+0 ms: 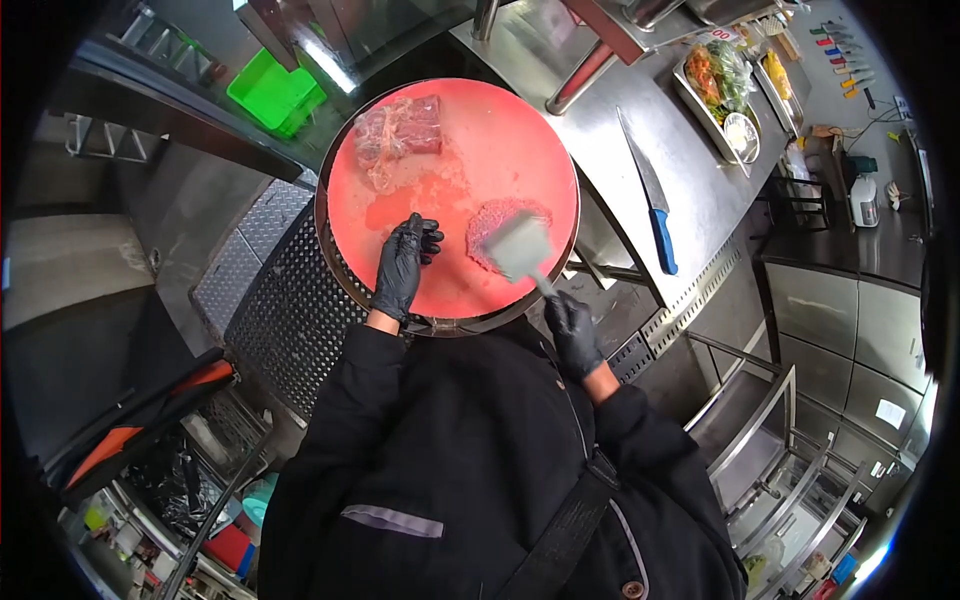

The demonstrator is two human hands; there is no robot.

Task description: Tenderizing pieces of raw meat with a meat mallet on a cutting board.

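A round red cutting board [350, 235] lies in front of me, wet with reddish liquid. Near its right edge is a thin, flattened piece of raw meat [477, 225]. The broad, flat grey head of a meat pounder [520, 248] covers much of that meat, slightly blurred. My right hand [573, 332], in a black glove, is wrapped round the pounder's handle at the board's near right edge. Over the near left of the board, my black-gloved left hand [404, 265] holds nothing, its fingers loosely bent and apart. A larger block of raw meat [410, 128], partly in clear plastic wrap, sits at the far left.
To the right, a steel counter [600, 160] carries a long knife with a blue handle [660, 240]. Trays of vegetables [715, 85] stand farther back. A green crate [275, 95] is beyond the board at left. A metal rack [780, 450] stands at lower right.
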